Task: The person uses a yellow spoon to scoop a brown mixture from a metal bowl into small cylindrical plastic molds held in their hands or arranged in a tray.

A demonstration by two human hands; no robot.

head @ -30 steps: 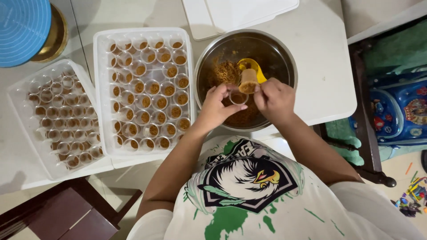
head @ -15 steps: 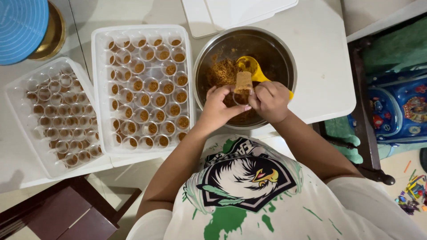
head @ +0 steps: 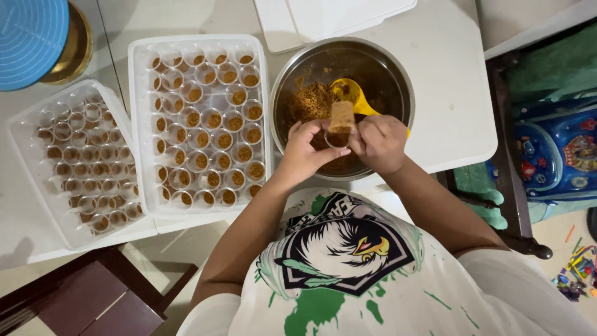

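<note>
Both hands over the steel bowl (head: 392, 68) at the table's front edge. Left hand (head: 306, 151) pinches a small clear cup (head: 336, 138), fingers closed round its rim. Right hand (head: 380, 144) is closed on a brown block-shaped tamper (head: 341, 116), set into the cup's mouth. Cup looks light, thin plastic, likely crushes if squeezed; best held at the rim, as now. Crumb mix (head: 311, 102) is loose and will spill. Yellow scoop (head: 349, 93) lies in the bowl. 2 trays (head: 138, 124) of filled cups sit toward the left edge.
</note>
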